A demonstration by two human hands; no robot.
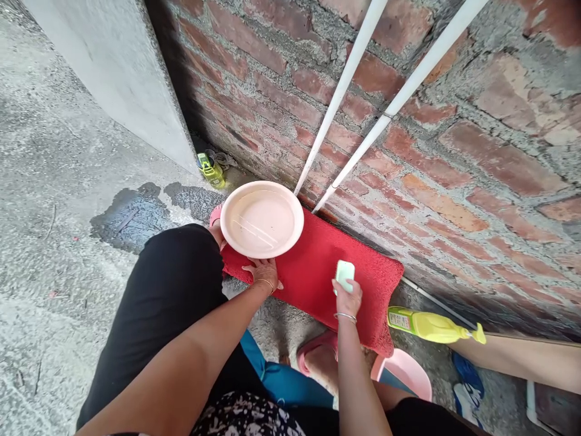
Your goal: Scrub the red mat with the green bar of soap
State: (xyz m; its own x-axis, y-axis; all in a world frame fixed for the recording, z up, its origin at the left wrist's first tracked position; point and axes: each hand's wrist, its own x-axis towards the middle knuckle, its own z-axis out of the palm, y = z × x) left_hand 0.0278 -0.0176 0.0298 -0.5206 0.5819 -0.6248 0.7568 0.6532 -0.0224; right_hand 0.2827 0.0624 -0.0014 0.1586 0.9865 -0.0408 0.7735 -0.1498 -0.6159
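Observation:
A red mat (318, 260) lies slanted along the foot of the brick wall. My left hand (264, 274) is flat on its near edge with the fingers spread, the fingertips close to the rim of a pale pink basin (297, 233). Whether they touch the rim I cannot tell. The basin stands over the left end of the mat and seems to hold some clear water. Towards the mat's right end, my right hand (349, 297) is closed around a pale green scrubbing brush (345, 272); its underside is hidden.
A yellow pump bottle (431, 326) lies past the mat's right end, near a pink bucket (413, 369) and blue-and-white shoes (467, 387). A yellow-green bottle (211, 171) stands by the concrete slab (122, 72). White pipes (340, 91) run down the wall. Wet concrete (131, 215) shows at left.

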